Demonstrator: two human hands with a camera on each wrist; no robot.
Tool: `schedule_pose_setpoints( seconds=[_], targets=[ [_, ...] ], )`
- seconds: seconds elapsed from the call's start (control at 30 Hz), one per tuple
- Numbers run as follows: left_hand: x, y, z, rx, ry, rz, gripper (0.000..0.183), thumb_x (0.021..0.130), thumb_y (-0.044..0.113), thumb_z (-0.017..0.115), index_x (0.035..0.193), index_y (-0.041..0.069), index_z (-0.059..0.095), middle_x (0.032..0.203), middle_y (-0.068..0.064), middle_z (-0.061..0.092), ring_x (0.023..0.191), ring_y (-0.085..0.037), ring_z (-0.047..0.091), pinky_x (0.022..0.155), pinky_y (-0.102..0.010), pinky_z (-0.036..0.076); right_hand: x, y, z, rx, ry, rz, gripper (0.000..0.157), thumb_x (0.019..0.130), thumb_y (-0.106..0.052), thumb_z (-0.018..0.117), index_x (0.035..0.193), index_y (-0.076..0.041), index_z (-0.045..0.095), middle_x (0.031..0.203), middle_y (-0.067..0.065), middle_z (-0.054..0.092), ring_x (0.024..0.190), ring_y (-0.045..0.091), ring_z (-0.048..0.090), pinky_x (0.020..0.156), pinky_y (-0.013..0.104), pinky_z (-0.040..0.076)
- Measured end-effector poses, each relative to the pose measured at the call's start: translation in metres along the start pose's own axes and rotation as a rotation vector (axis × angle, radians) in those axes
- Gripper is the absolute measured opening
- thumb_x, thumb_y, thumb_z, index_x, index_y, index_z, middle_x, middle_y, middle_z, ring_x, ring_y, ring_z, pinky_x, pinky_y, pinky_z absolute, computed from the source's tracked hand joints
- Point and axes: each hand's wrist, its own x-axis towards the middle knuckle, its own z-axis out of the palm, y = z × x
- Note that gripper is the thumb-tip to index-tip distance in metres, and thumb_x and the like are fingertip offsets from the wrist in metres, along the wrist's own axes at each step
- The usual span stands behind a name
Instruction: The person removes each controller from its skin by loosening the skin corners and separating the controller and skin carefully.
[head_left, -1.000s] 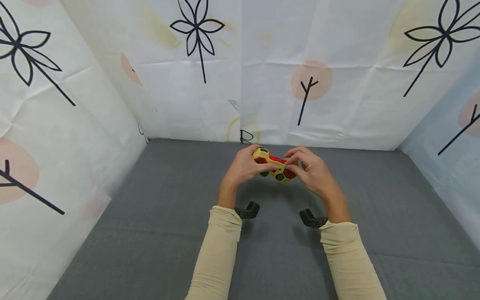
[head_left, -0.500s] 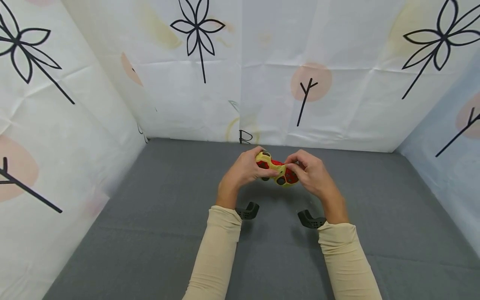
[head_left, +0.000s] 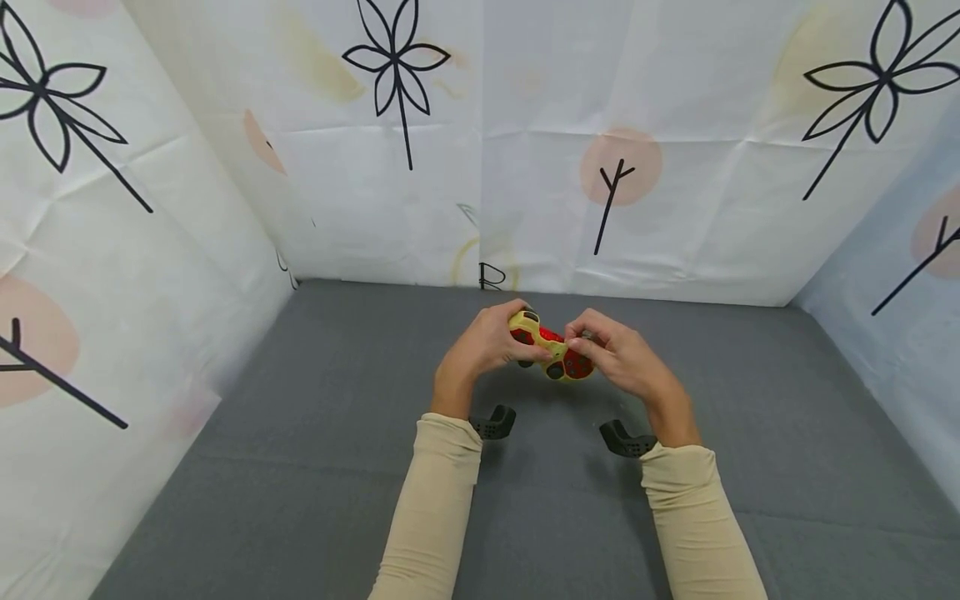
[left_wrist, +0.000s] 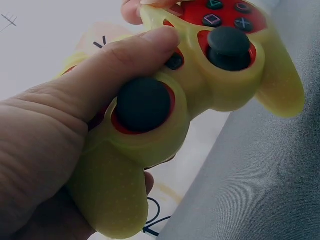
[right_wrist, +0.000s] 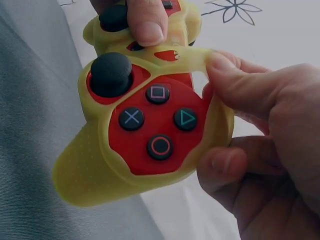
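Observation:
A red game controller [right_wrist: 140, 145] in a yellow rubbery sleeve [right_wrist: 82, 167] is held up over the grey surface, tilted. My left hand [head_left: 480, 340] grips one handle, its thumb [left_wrist: 125, 57] lying across the middle beside a black thumbstick [left_wrist: 143, 105]. With thumb and forefinger my right hand [head_left: 621, 354] pinches the sleeve's edge near the triangle button [right_wrist: 185, 119]. There the sleeve is stretched away from the controller, and a gap shows red beneath it. The right hand's other fingers are curled by the controller's side. The left fingers are mostly hidden behind the handle.
The grey cloth-covered surface [head_left: 337, 500] runs back to a white sheet wall [head_left: 540, 200] printed with flowers and twigs. Similar sheets rise at left and right. A black wrist mount [head_left: 495, 422] sits at the left wrist, another black mount [head_left: 626, 439] at the right.
Both hands and the controller have come slightly lower in the head view. My right fingers, more spread a second ago, are now drawn together in a pinch on the sleeve's edge.

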Motion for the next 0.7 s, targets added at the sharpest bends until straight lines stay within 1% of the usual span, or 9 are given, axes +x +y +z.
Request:
schedule_pose_setpoints(
  seconds=[0.17, 0.27, 0.4, 0.5, 0.63, 0.7],
  targets=[
    [-0.0005, -0.0022, -0.0013, 0.029, -0.007, -0.003, 0.055, 0.081, 0.043, 0.086, 0.123, 0.021, 0.058, 0.095, -0.003, 0.062, 0.08, -0.02, 0.058, 0.064, -0.029, 0.049, 0.0007, 0.0082, 0.0031, 0.15, -0.033, 0.009, 0.008, 0.105, -0.006, 0.053, 0.106, -0.006, 0.061, 0.099, 0.009, 0.051, 0.051, 0.017, 0.051, 0.053, 0.029, 0.052],
    [-0.0001, -0.0036, -0.0009, 0.038, -0.009, -0.01, 0.053, 0.081, 0.043, 0.086, 0.121, 0.021, 0.059, 0.094, -0.003, 0.062, 0.079, -0.02, 0.058, 0.063, -0.029, 0.049, 0.0024, 0.01, 0.0061, 0.189, -0.046, 0.058, 0.008, 0.106, -0.007, 0.052, 0.107, -0.002, 0.058, 0.103, 0.014, 0.05, 0.051, 0.024, 0.056, 0.055, 0.036, 0.058],
    [0.0005, -0.0064, -0.0004, 0.035, -0.01, -0.004, 0.049, 0.08, 0.042, 0.087, 0.116, 0.022, 0.06, 0.093, -0.003, 0.062, 0.077, -0.02, 0.058, 0.063, -0.029, 0.049, 0.0034, 0.0092, 0.0078, 0.161, -0.069, 0.104, 0.01, 0.107, -0.01, 0.05, 0.108, -0.002, 0.057, 0.104, 0.015, 0.05, 0.054, 0.031, 0.059, 0.056, 0.039, 0.059],
    [0.0005, -0.0071, -0.0004, 0.033, -0.02, 0.009, 0.047, 0.08, 0.041, 0.087, 0.113, 0.023, 0.059, 0.092, -0.002, 0.062, 0.076, -0.019, 0.058, 0.062, -0.029, 0.049, 0.0027, 0.0078, 0.0062, 0.108, -0.065, 0.095, 0.009, 0.106, -0.01, 0.051, 0.107, -0.005, 0.059, 0.101, 0.011, 0.05, 0.059, 0.027, 0.058, 0.056, 0.035, 0.057],
    [-0.0001, -0.0059, -0.0007, 0.032, -0.036, 0.015, 0.045, 0.081, 0.039, 0.087, 0.113, 0.024, 0.058, 0.092, -0.001, 0.063, 0.076, -0.019, 0.058, 0.063, -0.029, 0.049, 0.002, 0.0081, 0.0034, 0.05, -0.031, 0.076, 0.008, 0.105, -0.01, 0.054, 0.103, -0.006, 0.061, 0.098, 0.007, 0.051, 0.067, 0.023, 0.052, 0.054, 0.032, 0.054],
    [-0.0002, -0.0057, -0.0008, 0.034, -0.042, 0.016, 0.044, 0.081, 0.038, 0.087, 0.112, 0.024, 0.058, 0.092, -0.001, 0.063, 0.077, -0.02, 0.058, 0.064, -0.03, 0.049, 0.0018, 0.0095, 0.0023, 0.03, -0.019, 0.067, 0.008, 0.104, -0.009, 0.055, 0.101, -0.006, 0.061, 0.097, 0.006, 0.052, 0.066, 0.02, 0.051, 0.054, 0.029, 0.051]
  ],
)
